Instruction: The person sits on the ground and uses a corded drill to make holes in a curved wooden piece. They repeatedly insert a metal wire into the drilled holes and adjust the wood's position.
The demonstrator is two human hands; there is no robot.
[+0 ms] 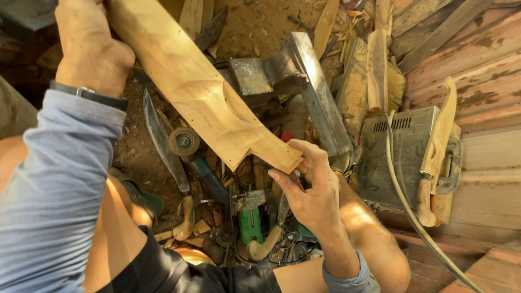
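I hold a long pale carved wooden piece (201,92) slanting from the upper left down to the centre. My left hand (89,51), with a dark wrist band below it, grips the piece's upper end at the top left. My right hand (309,187) pinches the lower, notched end between thumb and fingers. The piece has a scooped hollow near its middle. My bare knees and grey sleeves frame the bottom of the view.
Below lie a curved blade with a wooden handle (165,146), an angle grinder (198,157), a green power tool (251,217), a metal block and bar (315,89), a grey machine box (404,152), a wooden-handled tool (437,152), a white cable (404,198) and wood scraps.
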